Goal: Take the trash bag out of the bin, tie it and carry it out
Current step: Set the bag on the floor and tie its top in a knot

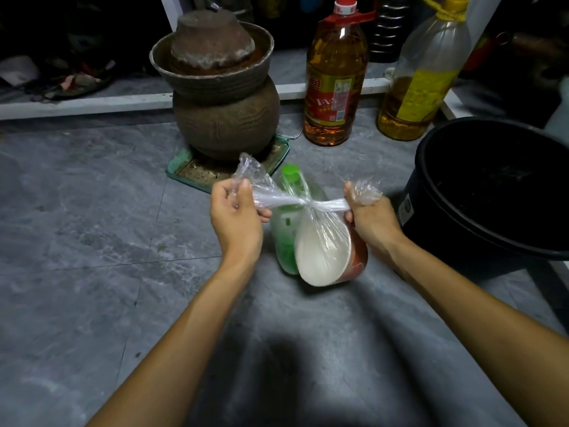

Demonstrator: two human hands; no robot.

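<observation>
The clear plastic trash bag [320, 238] is out of the bin, its two top corners drawn sideways into a knot above a green bottle and a white-lined red paper bowl inside. The black bin [480, 192] stands empty-looking on the grey floor, just right of it.

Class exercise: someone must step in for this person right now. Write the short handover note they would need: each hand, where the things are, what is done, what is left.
Left hand: shut on one twisted end of the clear trash bag.
Right hand: shut on the other end; both ends pulled apart, a knot forming between them.
Bag: out of the black bin, over the grey floor; whether it touches the floor is unclear. Inside are a green bottle and a paper bowl.
Bin: to the right; contents too dark to see.
Done: bag removed, tying begun.
Left: tighten the knot, carry the bag out.
</observation>
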